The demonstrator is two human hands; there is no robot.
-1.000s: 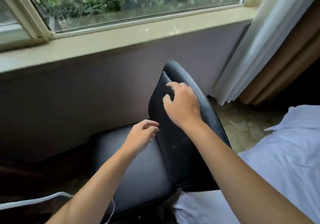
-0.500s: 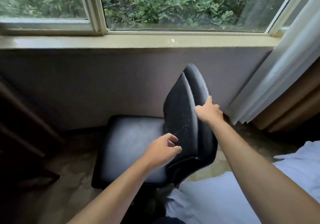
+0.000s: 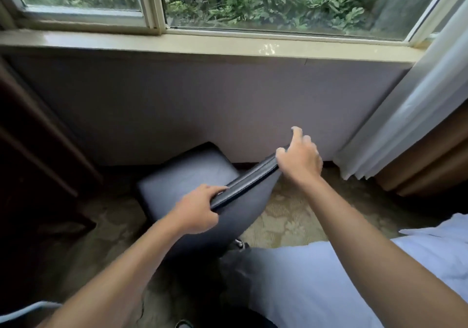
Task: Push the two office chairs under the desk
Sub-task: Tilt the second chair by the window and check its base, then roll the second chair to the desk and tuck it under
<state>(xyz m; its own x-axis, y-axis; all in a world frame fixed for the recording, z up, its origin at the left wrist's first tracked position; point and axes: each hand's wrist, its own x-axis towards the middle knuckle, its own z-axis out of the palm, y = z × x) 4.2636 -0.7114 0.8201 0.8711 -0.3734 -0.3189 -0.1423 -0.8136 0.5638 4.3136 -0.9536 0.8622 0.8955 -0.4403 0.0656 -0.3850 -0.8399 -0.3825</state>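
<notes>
Since the earlier frame, both hands have climbed to the top rim of the black padded leather office chair (image 3: pixel 192 175), and the backrest now appears edge-on as a thin dark band running up toward the window wall. Then the left hand (image 3: pixel 196 210) hovered curled near the backrest's lower front; now it is clamped over the nearer end of that rim, fingers wrapped across the top and thumb beneath. The right hand (image 3: pixel 300 159) has shifted from the backrest's side edge to the farther end of the rim, where it grips with the palm and lower fingers while the index finger lifts loose above.

The chair stands on the patterned beige carpet (image 3: pixel 291 216) just in front of the pale lilac wall (image 3: pixel 228 104) under the cream window sill (image 3: pixel 202 45), its seat cushion close to the wall's base. A dark brown wooden piece of furniture (image 3: pixel 38 155) stands to the chair's left; whether it is the desk cannot be told. White sheer curtain (image 3: pixel 415 114) hangs to the chair's right, and a white-sheeted bed (image 3: pixel 354 277) lies nearer the camera, right of the chair.
</notes>
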